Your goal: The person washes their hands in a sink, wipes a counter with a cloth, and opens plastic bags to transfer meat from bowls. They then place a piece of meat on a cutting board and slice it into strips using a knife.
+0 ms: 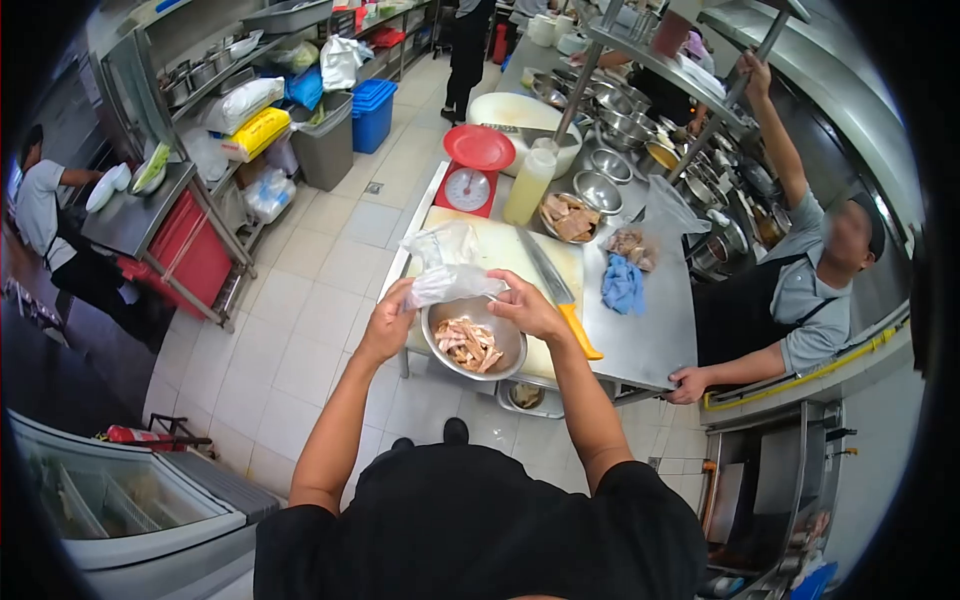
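A clear plastic bag (452, 285) is stretched between my two hands, above the near edge of the cutting board. My left hand (390, 318) pinches its left side. The fingers of my right hand (525, 305) close on its right side. Just below the bag is a steel bowl (513, 358) with strips of raw meat (468, 343) in it. To the right of my right hand lies a large knife (543, 265) with a yellow handle, across the edge of the white cutting board (495, 240). More crumpled plastic (440, 242) lies on the board beyond the bag.
A red scale (468, 185), an oil bottle (530, 185), a bowl of meat pieces (570, 215) and a blue cloth (623, 285) stand around the board. At right, a co-worker's hand (687, 384) rests on the table corner. Another person works at far left.
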A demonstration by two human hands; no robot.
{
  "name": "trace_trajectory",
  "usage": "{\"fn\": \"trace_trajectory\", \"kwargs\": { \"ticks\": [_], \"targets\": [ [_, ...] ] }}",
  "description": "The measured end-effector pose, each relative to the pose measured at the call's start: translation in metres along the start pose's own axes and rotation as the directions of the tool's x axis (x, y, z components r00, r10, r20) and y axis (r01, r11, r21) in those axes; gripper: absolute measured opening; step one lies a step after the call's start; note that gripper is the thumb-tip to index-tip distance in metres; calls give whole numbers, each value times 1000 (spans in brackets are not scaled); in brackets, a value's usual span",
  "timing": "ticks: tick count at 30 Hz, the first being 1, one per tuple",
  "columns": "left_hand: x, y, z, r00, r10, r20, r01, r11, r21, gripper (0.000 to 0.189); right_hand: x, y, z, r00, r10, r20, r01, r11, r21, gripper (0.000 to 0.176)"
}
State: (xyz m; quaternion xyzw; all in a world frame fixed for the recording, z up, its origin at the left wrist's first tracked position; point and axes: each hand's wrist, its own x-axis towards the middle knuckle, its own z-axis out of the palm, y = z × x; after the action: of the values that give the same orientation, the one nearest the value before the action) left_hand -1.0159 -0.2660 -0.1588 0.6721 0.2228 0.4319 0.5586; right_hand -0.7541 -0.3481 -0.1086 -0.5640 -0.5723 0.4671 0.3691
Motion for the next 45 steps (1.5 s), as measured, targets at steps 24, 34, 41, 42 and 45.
{"fn": "trace_trajectory", "kwargs": {
  "ticks": [24, 34, 41, 42, 45],
  "targets": [
    [-8, 18, 137, 964, -242, 114, 265, 920, -290, 17, 78, -80, -16, 912, -129, -390, -295, 455, -840, 24],
    [1, 11, 110, 964, -245, -106, 189, 907, -377, 13, 61, -108, -33, 920, -190, -343, -162, 612, -774, 59],
    [9, 7, 86, 969, -11, -247, -9, 997, -79, 15, 29, -88, -47, 865, -239, -441, -124, 750, -650, 26],
    [13, 18, 85, 970, 9, -243, -8, 1000, 6, 15, 26, -82, -47, 856, -253, -451, -112, 761, -639, 23],
    [29, 29, 83, 969, 182, -168, -131, 952, 276, 17, 22, -59, -44, 832, -294, -470, -39, 814, -579, 21]
  ]
}}
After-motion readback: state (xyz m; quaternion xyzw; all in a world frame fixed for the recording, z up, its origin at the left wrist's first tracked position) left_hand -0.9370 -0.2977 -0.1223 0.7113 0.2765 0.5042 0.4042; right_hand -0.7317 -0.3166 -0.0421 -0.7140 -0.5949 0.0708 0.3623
